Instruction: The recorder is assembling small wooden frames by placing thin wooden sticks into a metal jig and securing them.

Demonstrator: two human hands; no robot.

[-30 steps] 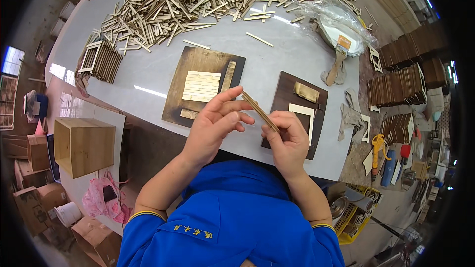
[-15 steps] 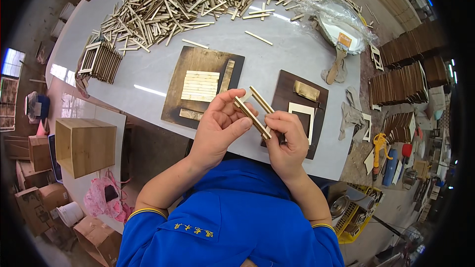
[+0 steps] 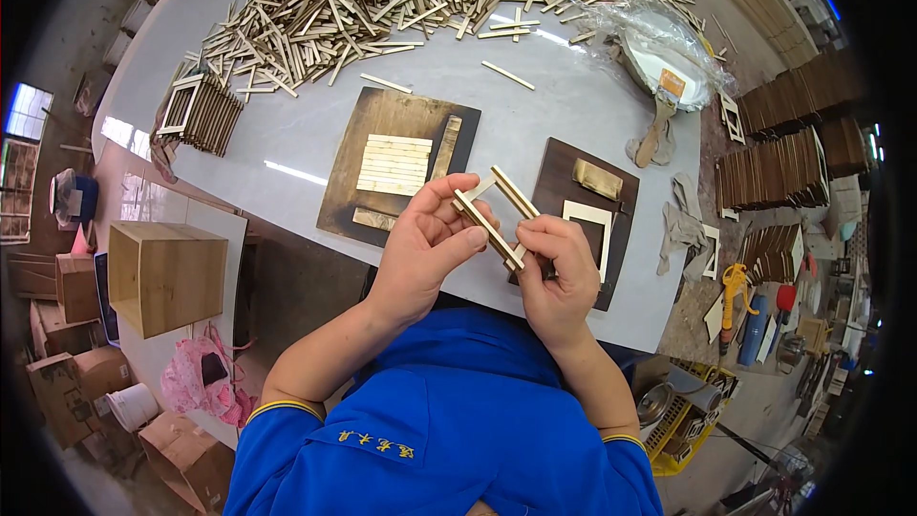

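Between both hands I hold a small rectangular wooden frame (image 3: 487, 221), tilted above the table's near edge. My left hand (image 3: 427, 244) has its fingers and thumb closed on the frame's left side. The opposite end is pinched by my right hand (image 3: 557, 268). Beyond my left hand lies a brown board (image 3: 358, 153) with a row of pale wooden strips (image 3: 394, 164) laid side by side and wooden blocks around them. To the right of the frame, a darker board (image 3: 626, 210) carries a pale flat frame (image 3: 597, 220) and a wooden block (image 3: 597, 178).
A big heap of wooden strips (image 3: 411, 0) covers the table's far side. Finished-looking frames (image 3: 198, 115) stand stacked at the left. At the right are a plastic-covered white bowl (image 3: 659, 53), a brush (image 3: 656, 129) and a rag (image 3: 678, 229). A wooden box (image 3: 167, 277) sits at lower left.
The held frame has turned slightly, so its opening shows more. Both hands keep their grip. The whole table view has shifted a little to the right.
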